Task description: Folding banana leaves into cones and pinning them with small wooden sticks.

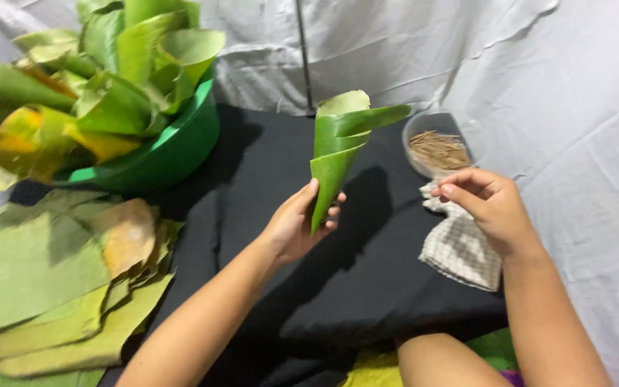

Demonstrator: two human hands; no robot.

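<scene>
Plenty of bare black surface (266, 165) in the middle, between the green basin (173, 147) full of leaf cones on the left and the clear bowl of sticks (437, 147) on the right. The checked cloth (460, 247) sits just under the right hand (485, 204). The stack of flat leaves (44, 279) blocks the near-left side. The leaf cone (334, 154) in the left hand (299, 226) stands over the centre.

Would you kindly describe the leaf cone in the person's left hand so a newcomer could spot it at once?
Start at the black cloth in the middle. Above it, the left hand holds one green leaf cone upright, point down. Unlike the finished cones piled in the green basin at upper left, it stands alone in mid-air.
</scene>
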